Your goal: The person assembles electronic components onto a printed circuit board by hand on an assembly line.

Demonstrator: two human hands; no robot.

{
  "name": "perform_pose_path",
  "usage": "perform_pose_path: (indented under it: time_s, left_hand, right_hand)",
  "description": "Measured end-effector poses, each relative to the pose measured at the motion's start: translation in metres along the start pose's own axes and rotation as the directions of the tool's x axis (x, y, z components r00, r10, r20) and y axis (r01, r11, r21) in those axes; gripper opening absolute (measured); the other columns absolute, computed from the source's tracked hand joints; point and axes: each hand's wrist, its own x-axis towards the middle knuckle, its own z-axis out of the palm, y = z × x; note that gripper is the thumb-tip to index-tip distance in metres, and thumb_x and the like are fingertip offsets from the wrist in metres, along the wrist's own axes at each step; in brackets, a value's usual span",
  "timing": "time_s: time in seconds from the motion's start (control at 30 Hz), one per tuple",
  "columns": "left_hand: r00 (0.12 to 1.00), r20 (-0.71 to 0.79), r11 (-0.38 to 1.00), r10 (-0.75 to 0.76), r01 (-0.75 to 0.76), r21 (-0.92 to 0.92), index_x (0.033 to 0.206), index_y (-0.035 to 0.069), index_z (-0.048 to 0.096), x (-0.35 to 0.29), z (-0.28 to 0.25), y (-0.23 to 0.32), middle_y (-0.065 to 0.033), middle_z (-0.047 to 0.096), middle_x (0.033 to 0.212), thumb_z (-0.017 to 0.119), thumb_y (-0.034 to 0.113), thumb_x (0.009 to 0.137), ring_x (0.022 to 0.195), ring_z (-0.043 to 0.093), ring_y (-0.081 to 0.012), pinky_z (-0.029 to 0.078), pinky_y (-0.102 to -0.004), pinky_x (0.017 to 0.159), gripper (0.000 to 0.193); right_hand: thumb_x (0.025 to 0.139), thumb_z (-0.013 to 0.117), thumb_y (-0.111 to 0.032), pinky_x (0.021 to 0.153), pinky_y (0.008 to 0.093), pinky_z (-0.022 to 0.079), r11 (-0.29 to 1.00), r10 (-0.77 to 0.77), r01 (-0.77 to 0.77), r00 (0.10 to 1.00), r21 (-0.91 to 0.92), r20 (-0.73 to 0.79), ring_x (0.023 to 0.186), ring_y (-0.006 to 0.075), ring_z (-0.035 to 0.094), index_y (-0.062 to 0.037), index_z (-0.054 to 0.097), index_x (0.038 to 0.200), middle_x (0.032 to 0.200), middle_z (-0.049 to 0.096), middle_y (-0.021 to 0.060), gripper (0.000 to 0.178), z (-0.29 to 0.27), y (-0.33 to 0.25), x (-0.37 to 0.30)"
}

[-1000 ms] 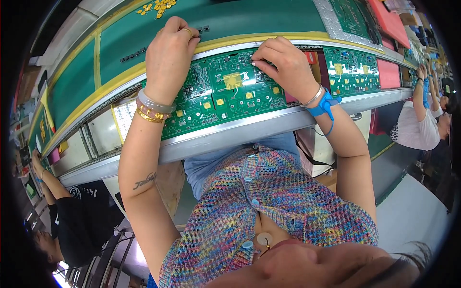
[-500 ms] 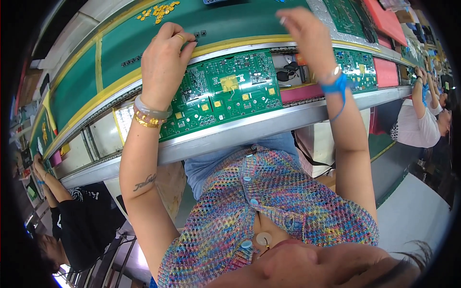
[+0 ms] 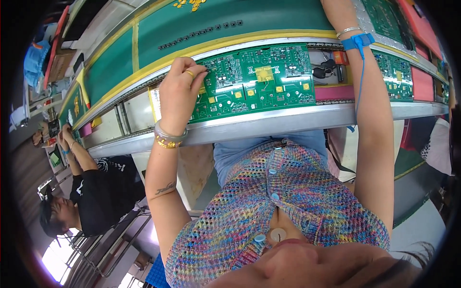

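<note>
The left hand (image 3: 178,89) has its fingertips drawn close, too small to tell whether they pinch anything, while the right hand (image 3: 340,13) runs out of view at the top, so its grip cannot be told. Beyond the left grip spreads the green mat (image 3: 273,20); the board (image 3: 257,93) lies beneath that grip and off to its right, with black parts (image 3: 225,25) in a row past it and yellow discs (image 3: 193,6) farther still.
</note>
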Motion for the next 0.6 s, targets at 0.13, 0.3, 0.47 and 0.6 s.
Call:
perform_pose_path:
  time_s: [0.13,0.3,0.47,0.6]
  left_hand:
    - [1.000,-0.003,1.000,0.023,-0.023,0.019,0.083,0.006,0.066,0.003,0.009,0.001,-0.0037,0.056,0.084,0.070,0.008,0.073,0.067,0.059,-0.0166,0.046,-0.0273,0.058,0.011]
    - [0.998,-0.002,0.996,0.064,-0.064,0.057,0.082,0.005,0.066,0.006,0.011,0.001,-0.0034,0.056,0.084,0.070,0.008,0.072,0.065,0.058,-0.0174,0.046,-0.0280,0.057,0.011]
    - [0.999,0.004,0.999,0.037,-0.037,0.020,0.079,0.006,0.065,0.005,0.011,0.002,-0.0038,0.054,0.082,0.069,0.010,0.072,0.070,0.056,-0.0215,0.045,-0.0324,0.061,0.009]
    - [0.998,-0.007,0.997,0.067,-0.067,0.043,0.080,0.006,0.065,0.005,0.012,0.001,-0.0033,0.054,0.082,0.069,0.010,0.072,0.071,0.056,-0.0213,0.045,-0.0324,0.061,0.009]
  right_hand:
    - [0.080,0.053,-0.011,0.067,0.0430,0.046,0.991,-0.058,0.064,0.997,0.115,-0.061,0.075,0.0357,0.056,-0.0027,0.056,0.082,0.076,0.056,0.0180,0.009,-0.002,0.003,-0.002]
    - [0.081,0.053,-0.011,0.068,0.0431,0.046,0.981,-0.042,0.051,0.998,0.187,-0.054,0.075,0.0355,0.057,-0.0030,0.058,0.083,0.078,0.057,0.0187,0.009,-0.010,0.001,-0.003]
    - [0.080,0.056,-0.013,0.069,0.0430,0.045,0.980,-0.026,0.027,1.000,0.195,-0.008,0.077,0.0351,0.057,-0.0043,0.060,0.082,0.079,0.058,0.0184,0.009,-0.022,-0.008,-0.003]
    - [0.080,0.058,-0.013,0.069,0.0424,0.046,0.972,-0.015,0.016,1.000,0.235,-0.008,0.077,0.0350,0.058,-0.0042,0.061,0.082,0.078,0.059,0.0183,0.010,-0.025,-0.012,-0.002]
